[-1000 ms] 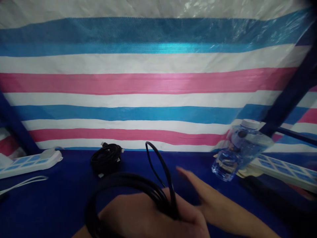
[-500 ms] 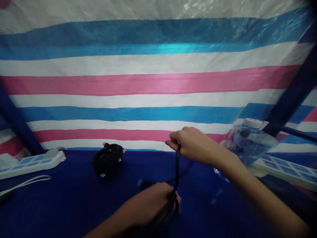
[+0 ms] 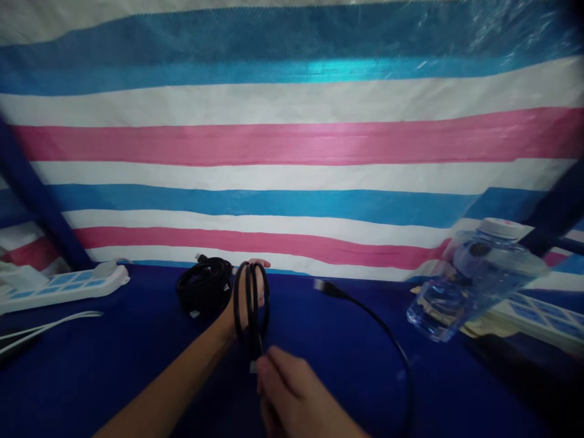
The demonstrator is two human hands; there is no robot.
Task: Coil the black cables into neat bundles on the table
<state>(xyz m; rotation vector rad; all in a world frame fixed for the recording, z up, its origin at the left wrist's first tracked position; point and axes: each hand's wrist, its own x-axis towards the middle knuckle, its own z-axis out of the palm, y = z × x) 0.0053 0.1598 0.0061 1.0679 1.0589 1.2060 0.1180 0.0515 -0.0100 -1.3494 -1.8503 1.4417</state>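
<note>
Fingers of the right hand (image 3: 296, 389) pinched at the black cable (image 3: 252, 342), under its loops; left hand (image 3: 243, 296) among the loops, grip partly hidden, cannot tell. Loops upright over middle of worktop (image 3: 137, 347); a plug end (image 3: 332, 290) near far edge. Probably light, springy; best held where strands gather.

Blue tabletop (image 3: 137, 371), white power strip (image 3: 68, 287) and white cord (image 3: 50, 326) laid left, black coil (image 3: 204, 285) and loose black cable (image 3: 387, 331) set between, bottle (image 3: 479, 280) and second strip (image 3: 542, 316) placed right
</note>
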